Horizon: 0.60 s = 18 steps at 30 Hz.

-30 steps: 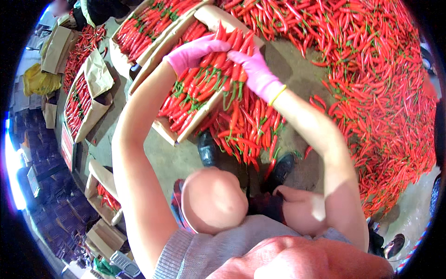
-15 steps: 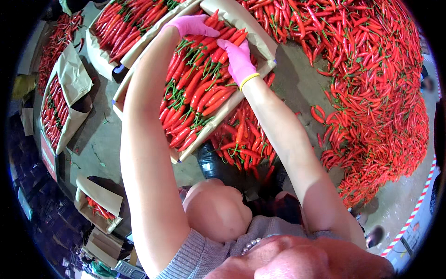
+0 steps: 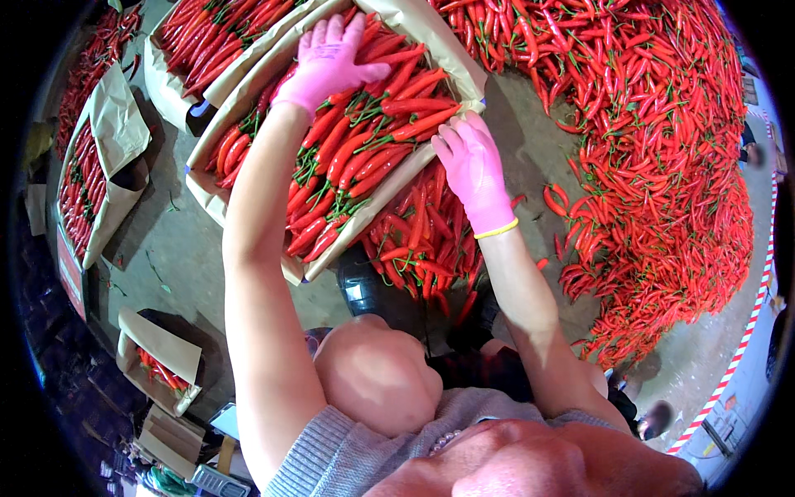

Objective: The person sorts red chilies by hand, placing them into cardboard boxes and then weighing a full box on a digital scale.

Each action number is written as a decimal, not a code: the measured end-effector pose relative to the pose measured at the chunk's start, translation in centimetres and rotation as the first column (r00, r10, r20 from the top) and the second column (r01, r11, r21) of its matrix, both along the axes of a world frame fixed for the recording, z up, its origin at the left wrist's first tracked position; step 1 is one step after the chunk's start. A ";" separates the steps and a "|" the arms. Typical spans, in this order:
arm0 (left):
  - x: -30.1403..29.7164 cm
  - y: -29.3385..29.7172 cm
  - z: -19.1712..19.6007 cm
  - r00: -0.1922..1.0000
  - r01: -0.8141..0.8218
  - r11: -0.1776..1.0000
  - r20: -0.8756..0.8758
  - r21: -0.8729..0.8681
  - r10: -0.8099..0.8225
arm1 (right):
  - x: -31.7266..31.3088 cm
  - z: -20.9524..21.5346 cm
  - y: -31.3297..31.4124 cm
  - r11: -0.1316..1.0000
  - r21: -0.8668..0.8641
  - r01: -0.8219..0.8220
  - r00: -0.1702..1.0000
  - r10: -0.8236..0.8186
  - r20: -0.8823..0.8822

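Note:
Red chillies point(image 3: 356, 157) with green stems lie in rows inside a paper-lined box point(image 3: 352, 236), heaped up to its rim. My left hand point(image 3: 323, 62), in a pink glove, rests on the chillies at the far side of this box, palm down and fingers spread. At the box's right edge is my right hand point(image 3: 476, 170), in a pink glove with a yellow cuff. Its fingers are stretched out, lightly bent, beside the tips of several chillies that poke over the rim; no chilli shows in its grasp.
A large chilli heap point(image 3: 662, 182) covers the floor on the right. Loose chillies point(image 3: 426, 228) lie between the box and my legs. Another filled box point(image 3: 219, 45) stands at the far left, with a paper-lined box point(image 3: 116, 141) and a small carton point(image 3: 166, 352) nearer. Striped tape point(image 3: 729, 381) runs along the right.
Both hands have let go of the chillies they pressed together. The left has spread flat over the pile; my right hand has drawn back toward me and right, to the box's edge.

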<state>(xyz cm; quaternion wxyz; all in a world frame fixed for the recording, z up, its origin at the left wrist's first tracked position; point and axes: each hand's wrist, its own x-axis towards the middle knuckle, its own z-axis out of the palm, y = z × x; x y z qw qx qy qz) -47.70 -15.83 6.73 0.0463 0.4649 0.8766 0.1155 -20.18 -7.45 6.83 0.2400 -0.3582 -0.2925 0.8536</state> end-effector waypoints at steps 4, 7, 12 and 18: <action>1.7 -5.5 1.3 0.995 -0.087 0.868 0.006 0.490 0.096 | 2.5 1.9 1.3 0.966 0.250 -0.073 0.986 0.033 0.161; 4.6 -9.4 0.2 0.986 -0.164 0.973 0.056 0.161 0.157 | 2.2 3.2 2.3 0.891 0.393 -0.226 0.950 0.112 0.293; 4.7 -8.0 -1.6 0.973 -0.228 0.973 0.025 -0.044 0.230 | -4.9 2.2 5.3 0.262 0.808 -0.527 0.849 0.136 0.510; 5.6 -5.3 -1.1 0.956 -0.262 0.965 0.147 0.027 0.255 | -15.0 0.0 10.0 -0.477 0.498 -0.724 0.551 0.034 0.834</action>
